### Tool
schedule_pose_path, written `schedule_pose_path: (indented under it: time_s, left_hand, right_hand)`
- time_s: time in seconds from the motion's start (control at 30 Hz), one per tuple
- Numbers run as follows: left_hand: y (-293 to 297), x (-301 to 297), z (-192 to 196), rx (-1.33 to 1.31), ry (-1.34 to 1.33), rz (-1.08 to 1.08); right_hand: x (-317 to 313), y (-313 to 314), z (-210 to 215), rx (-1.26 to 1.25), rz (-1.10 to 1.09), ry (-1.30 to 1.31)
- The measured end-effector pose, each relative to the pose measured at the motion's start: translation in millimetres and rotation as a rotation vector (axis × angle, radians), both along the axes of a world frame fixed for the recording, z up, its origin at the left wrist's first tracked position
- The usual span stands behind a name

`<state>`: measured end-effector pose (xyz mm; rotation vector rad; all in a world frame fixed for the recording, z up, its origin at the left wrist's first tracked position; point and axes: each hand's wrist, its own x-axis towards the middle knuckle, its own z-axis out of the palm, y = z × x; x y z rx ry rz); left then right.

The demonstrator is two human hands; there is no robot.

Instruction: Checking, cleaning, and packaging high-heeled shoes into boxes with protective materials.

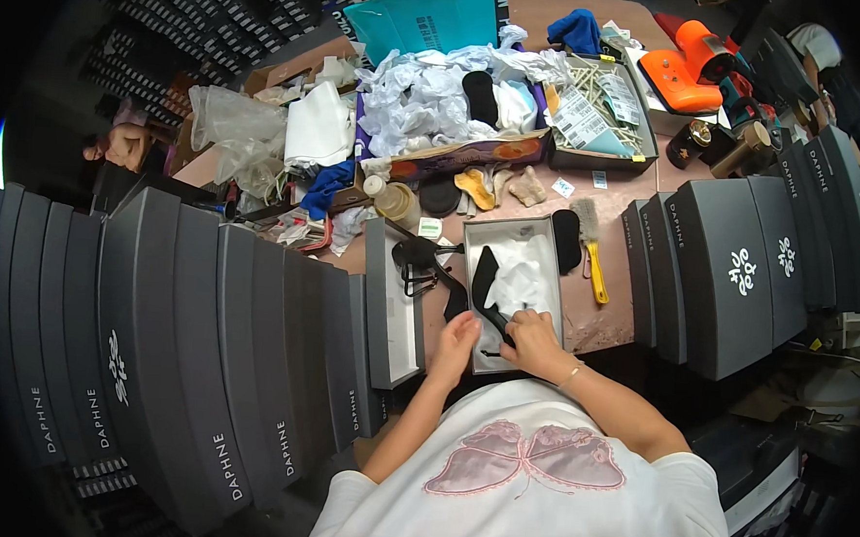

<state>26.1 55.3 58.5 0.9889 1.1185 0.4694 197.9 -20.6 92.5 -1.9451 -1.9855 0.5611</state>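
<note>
A grey shoe box lies in front of me, lined with white paper. Inside rests a black high-heeled shoe, partly covered by crumpled white tissue. My right hand reaches into the box, its fingers bent around the near part of that shoe, beside the tissue. At the box's near left edge is my left hand, fingers loosely apart with nothing visible in them. Just beyond those fingers, a second black strappy heeled shoe lies between the box and its grey lid.
Stacked grey shoe boxes crowd the left, with more grey boxes on the right. A yellow-handled brush and a black oval pad lie beside the open box. Behind stand a carton of crumpled tissue and an orange device.
</note>
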Motion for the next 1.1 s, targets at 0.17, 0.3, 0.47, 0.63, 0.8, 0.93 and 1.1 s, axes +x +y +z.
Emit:
schedule_pose_path:
  time_s: [0.17,0.3,0.47,0.63,0.8,0.93,1.1]
  left_hand:
    - [1.8,32.3,35.3,-0.322,-0.471,0.230]
    - [15.4,15.1,31.4,-0.643,-0.567,0.221]
    - [11.0,11.7,62.0,-0.763,-0.645,0.078]
    - [-19.2,26.4,70.4,-0.564,-0.425,0.267]
    - [-36.9,32.3,74.6,-0.458,-0.439,0.347]
    - [-39.1,31.8,75.1,-0.467,-0.424,0.305]
    - [-18.5,14.4,55.9,-0.555,-0.418,0.390]
  right_hand:
    - [-7.6,-4.5,71.6,0.054,0.306,0.122]
    - [17.1,26.5,85.6,0.214,-0.210,0.663]
    - [28.3,49.1,81.6,0.391,0.128,0.131]
    - [22.9,48.2,47.1,0.296,0.078,0.108]
    - [7.6,43.9,25.1,0.379,-0.007,-0.009]
    - [9.5,29.7,4.2,0.264,-0.041,0.007]
    - [36.9,17.6,49.3,0.155,-0.303,0.437]
